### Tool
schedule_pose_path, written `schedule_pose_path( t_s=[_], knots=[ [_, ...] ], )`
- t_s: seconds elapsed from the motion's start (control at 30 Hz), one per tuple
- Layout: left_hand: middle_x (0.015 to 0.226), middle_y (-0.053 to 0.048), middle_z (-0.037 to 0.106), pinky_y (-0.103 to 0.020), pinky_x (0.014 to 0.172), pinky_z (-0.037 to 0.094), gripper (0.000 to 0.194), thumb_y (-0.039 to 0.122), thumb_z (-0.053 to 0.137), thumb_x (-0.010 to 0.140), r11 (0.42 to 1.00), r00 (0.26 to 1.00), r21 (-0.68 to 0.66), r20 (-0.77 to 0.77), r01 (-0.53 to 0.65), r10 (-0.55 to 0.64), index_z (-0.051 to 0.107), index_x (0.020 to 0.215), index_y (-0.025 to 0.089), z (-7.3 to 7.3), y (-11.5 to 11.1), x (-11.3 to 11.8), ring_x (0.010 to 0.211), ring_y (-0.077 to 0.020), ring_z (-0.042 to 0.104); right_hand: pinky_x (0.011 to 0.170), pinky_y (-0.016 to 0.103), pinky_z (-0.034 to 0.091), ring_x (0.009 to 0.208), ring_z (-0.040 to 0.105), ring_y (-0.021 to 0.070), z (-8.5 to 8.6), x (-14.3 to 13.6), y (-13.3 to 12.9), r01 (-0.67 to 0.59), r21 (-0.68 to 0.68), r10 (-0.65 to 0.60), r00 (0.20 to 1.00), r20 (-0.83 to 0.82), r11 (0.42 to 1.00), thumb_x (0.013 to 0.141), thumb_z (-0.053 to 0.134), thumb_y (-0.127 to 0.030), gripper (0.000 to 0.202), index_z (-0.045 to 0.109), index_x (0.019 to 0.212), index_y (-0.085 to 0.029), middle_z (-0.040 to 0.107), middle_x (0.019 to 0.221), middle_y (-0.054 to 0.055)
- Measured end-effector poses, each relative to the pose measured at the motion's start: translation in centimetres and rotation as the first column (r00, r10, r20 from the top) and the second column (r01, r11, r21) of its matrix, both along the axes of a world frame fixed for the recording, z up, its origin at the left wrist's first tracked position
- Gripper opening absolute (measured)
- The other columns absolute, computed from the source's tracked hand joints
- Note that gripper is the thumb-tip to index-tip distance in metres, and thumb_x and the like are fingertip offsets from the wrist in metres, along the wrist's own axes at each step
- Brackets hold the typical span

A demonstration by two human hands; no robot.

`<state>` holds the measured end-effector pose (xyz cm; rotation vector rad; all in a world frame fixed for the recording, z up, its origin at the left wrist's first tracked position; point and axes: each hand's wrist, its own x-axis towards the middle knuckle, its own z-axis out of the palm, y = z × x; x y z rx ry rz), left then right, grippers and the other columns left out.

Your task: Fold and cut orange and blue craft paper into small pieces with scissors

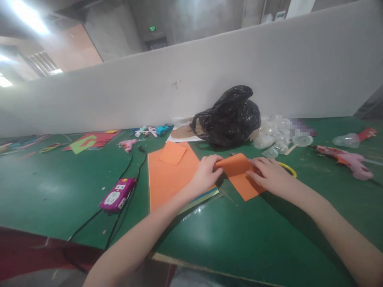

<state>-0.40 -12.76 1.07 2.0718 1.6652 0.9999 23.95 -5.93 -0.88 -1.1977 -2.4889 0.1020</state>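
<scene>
Between my hands is a sheet of orange paper (243, 179), its far edge curled over towards me. My left hand (208, 172) pinches the left end of the curl. At the right end, my right hand (265, 172) grips the paper with thumb and fingers. Under my left forearm lies a stack of coloured paper (167, 179) with orange on top, and a smaller orange piece (173, 153) rests on it. A yellow handle (289, 169), perhaps of scissors, shows behind my right hand; the rest is hidden.
Behind my hands sits a black plastic bag (230, 119), with clear plastic cups (273, 133) beside it. A pink glue gun (353, 159) lies at right, another pink glue gun (128, 144) at left. A purple power strip (118, 194) trails black cables. A white partition (134, 87) bounds the green table (209, 239).
</scene>
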Motion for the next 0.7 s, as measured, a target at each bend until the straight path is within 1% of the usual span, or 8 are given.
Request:
schedule_pose_path(
  t_s=[0.1, 0.2, 0.27, 0.37, 0.43, 0.57, 0.63, 0.7],
  knots=[
    [0.113, -0.005, 0.063, -0.041, 0.099, 0.046, 0.025, 0.010, 0.054, 0.086, 0.996, 0.993, 0.082, 0.111, 0.018, -0.027, 0.058, 0.108, 0.022, 0.7, -0.3, -0.2, 0.111, -0.0229, 0.055, 0.089, 0.044, 0.049, 0.101, 0.063, 0.0312, 1.1, -0.9, -0.8, -0.066, -0.125, 0.053, 0.993, -0.109, 0.990, 0.094, 0.042, -0.038, 0.033, 0.066, 0.103, -0.018, 0.071, 0.107, 0.013],
    [0.122, -0.006, 0.059, -0.042, 0.104, 0.045, 0.032, 0.012, 0.056, 0.088, 0.993, 0.962, 0.117, 0.268, 0.013, -0.044, 0.052, 0.118, 0.023, 0.9, -0.4, 0.0, 0.118, -0.0219, 0.055, 0.082, 0.039, 0.052, 0.095, 0.068, 0.0278, 2.4, -1.5, -1.5, -0.094, -0.214, 0.044, 0.973, -0.229, 0.972, 0.092, 0.040, -0.032, 0.030, 0.065, 0.103, -0.019, 0.073, 0.103, 0.011],
    [0.129, -0.010, 0.055, -0.042, 0.104, 0.046, 0.046, 0.018, 0.061, 0.088, 0.994, 0.908, 0.103, 0.418, -0.032, -0.014, 0.042, 0.130, 0.021, 0.7, -0.2, 0.3, 0.117, -0.0215, 0.056, 0.077, 0.037, 0.052, 0.090, 0.069, 0.0269, 3.1, -1.7, -1.8, -0.069, -0.255, -0.007, 0.958, -0.285, 0.965, 0.093, 0.040, -0.034, 0.030, 0.064, 0.104, -0.020, 0.074, 0.101, 0.010],
    [0.136, -0.016, 0.049, -0.043, 0.098, 0.051, 0.064, 0.023, 0.067, 0.087, 0.997, 0.802, -0.017, 0.594, -0.074, 0.069, 0.031, 0.140, 0.021, 0.2, 0.3, 0.7, 0.115, -0.0225, 0.059, 0.074, 0.038, 0.052, 0.087, 0.069, 0.0275, 3.7, -1.8, -2.1, 0.007, -0.294, -0.105, 0.942, -0.319, 0.956, 0.093, 0.041, -0.041, 0.029, 0.062, 0.099, -0.021, 0.075, 0.097, 0.009],
    [0.135, -0.017, 0.053, -0.043, 0.099, 0.051, 0.060, 0.026, 0.068, 0.088, 0.994, 0.762, -0.107, 0.644, -0.001, 0.070, 0.037, 0.139, 0.019, 0.0, 0.5, 0.8, 0.119, -0.0243, 0.058, 0.076, 0.038, 0.053, 0.092, 0.069, 0.0282, 3.7, -1.8, -2.0, 0.017, -0.324, -0.137, 0.926, -0.352, 0.946, 0.093, 0.043, -0.042, 0.028, 0.061, 0.097, -0.022, 0.075, 0.099, 0.008],
    [0.128, -0.016, 0.065, -0.043, 0.105, 0.046, 0.044, 0.034, 0.069, 0.088, 0.955, 0.660, -0.133, 0.747, 0.267, -0.080, 0.055, 0.125, 0.017, 0.2, 0.2, 0.8, 0.121, -0.0256, 0.061, 0.081, 0.038, 0.056, 0.101, 0.069, 0.0277, 3.7, -1.8, -2.2, -0.109, -0.396, -0.074, 0.904, -0.420, 0.912, 0.094, 0.044, -0.042, 0.025, 0.062, 0.095, -0.024, 0.075, 0.103, 0.006],
    [0.127, -0.015, 0.068, -0.042, 0.102, 0.049, 0.041, 0.039, 0.071, 0.086, 0.937, 0.625, -0.152, 0.776, 0.314, -0.084, 0.061, 0.120, 0.017, 0.5, -0.2, 0.9, 0.117, -0.0269, 0.064, 0.087, 0.041, 0.055, 0.105, 0.068, 0.0288, 3.7, -2.0, -2.5, -0.169, -0.412, -0.022, 0.907, -0.420, 0.895, 0.096, 0.044, -0.041, 0.027, 0.063, 0.102, -0.025, 0.073, 0.109, 0.007],
    [0.122, -0.014, 0.071, -0.042, 0.096, 0.052, 0.038, 0.042, 0.071, 0.085, 0.932, 0.635, -0.208, 0.772, 0.297, -0.030, 0.066, 0.113, 0.016, 0.7, -0.4, 0.9, 0.111, -0.0283, 0.068, 0.095, 0.045, 0.054, 0.112, 0.065, 0.0300, 3.7, -2.2, -2.9, -0.222, -0.417, 0.034, 0.911, -0.412, 0.881, 0.097, 0.043, -0.039, 0.028, 0.063, 0.112, -0.026, 0.071, 0.117, 0.008]
  ],
)
